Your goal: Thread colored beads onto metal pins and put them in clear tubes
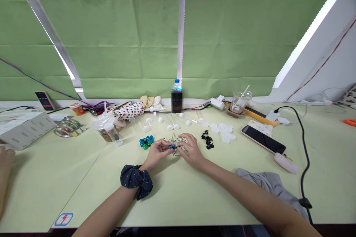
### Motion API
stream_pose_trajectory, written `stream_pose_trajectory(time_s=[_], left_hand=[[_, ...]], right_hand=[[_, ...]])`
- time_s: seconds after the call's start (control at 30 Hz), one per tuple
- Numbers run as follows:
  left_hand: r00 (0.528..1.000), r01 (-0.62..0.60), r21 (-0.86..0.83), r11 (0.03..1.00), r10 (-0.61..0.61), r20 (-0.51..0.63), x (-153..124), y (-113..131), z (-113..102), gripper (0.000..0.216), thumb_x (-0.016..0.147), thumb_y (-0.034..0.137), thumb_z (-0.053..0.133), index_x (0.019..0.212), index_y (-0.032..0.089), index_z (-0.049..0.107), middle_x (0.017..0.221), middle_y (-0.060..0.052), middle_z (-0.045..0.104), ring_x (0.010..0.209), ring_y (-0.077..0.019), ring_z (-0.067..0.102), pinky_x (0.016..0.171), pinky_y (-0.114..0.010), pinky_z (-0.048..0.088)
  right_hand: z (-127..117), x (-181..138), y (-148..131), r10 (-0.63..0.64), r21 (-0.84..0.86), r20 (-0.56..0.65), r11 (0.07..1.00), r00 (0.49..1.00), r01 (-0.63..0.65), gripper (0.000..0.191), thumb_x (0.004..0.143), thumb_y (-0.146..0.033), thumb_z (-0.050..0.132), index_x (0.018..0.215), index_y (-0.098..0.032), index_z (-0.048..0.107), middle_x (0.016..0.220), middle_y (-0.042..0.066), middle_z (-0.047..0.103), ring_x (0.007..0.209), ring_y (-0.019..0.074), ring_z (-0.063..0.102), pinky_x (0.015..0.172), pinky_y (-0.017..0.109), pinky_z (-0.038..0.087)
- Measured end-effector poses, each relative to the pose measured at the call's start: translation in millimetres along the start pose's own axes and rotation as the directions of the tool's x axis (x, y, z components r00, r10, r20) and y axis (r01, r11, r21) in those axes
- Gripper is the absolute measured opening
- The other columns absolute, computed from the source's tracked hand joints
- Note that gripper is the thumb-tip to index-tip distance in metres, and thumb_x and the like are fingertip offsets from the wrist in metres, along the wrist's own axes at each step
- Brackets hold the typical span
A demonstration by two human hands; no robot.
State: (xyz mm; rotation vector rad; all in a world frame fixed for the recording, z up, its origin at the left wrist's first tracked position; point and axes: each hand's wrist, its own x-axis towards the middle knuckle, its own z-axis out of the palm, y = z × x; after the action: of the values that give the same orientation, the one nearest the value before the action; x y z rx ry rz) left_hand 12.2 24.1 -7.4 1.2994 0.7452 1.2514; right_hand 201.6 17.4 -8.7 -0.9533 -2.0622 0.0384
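The left hand (158,152) is pinching a small blue piece (171,147) between thumb and finger, between the worktop's (178,192) near and far edges; the right hand (192,151) is curving its fingers beside it, whether gripping I cannot tell. Thin metal rods (172,140) are showing just behind. Blue and green beads (146,141) are lying leftward, black pieces (208,140) rightward; a bottle (177,88) is standing by the far edge.

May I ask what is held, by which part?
The left hand pinches a small, shiny blue piece; exact part unclear, as is any hold by the right hand.
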Motion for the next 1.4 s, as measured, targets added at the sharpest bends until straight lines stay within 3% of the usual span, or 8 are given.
stream_pose_trajectory(time_s=[0.37,0.6,1.4], left_hand=[[1.000,0.006,-0.007,1.000,-0.006,-0.008,1.1,-0.9,-1.3,0.023,0.057,0.021,0.080,0.073,0.015,0.065,0.079,-0.005,0.066,0.078,-0.0195,0.063,0.075,-0.035,0.051],[1.000,0.009,-0.001,1.000,-0.009,-0.021,0.9,-0.5,-1.6,0.022,0.059,0.021,0.078,0.074,0.015,0.064,0.079,-0.005,0.065,0.081,-0.0202,0.063,0.076,-0.035,0.051],[1.000,-0.014,-0.002,1.000,0.014,0.003,0.8,-2.0,-2.0,0.019,0.061,0.018,0.078,0.074,0.015,0.064,0.079,-0.003,0.064,0.080,-0.0192,0.063,0.077,-0.037,0.050]], right_hand=[[-1.3,0.1,-0.1,0.021,0.019,-0.003,1.000,1.000,-0.021,0.014,0.089,-0.024,0.046,0.091,-0.021,0.059,0.113,0.009,0.052,0.114,0.0234,0.042,0.093,0.042,0.035],[-3.1,1.0,0.4,0.000,0.013,-0.031,1.000,1.000,0.001,0.027,0.077,-0.032,0.062,0.101,-0.022,0.055,0.112,0.009,0.052,0.113,0.0255,0.043,0.094,0.042,0.035],[-0.2,-0.7,0.6,0.011,0.024,0.008,1.000,1.000,-0.011,0.013,0.088,-0.026,0.049,0.092,-0.020,0.059,0.115,0.009,0.051,0.115,0.0240,0.041,0.094,0.042,0.035]])
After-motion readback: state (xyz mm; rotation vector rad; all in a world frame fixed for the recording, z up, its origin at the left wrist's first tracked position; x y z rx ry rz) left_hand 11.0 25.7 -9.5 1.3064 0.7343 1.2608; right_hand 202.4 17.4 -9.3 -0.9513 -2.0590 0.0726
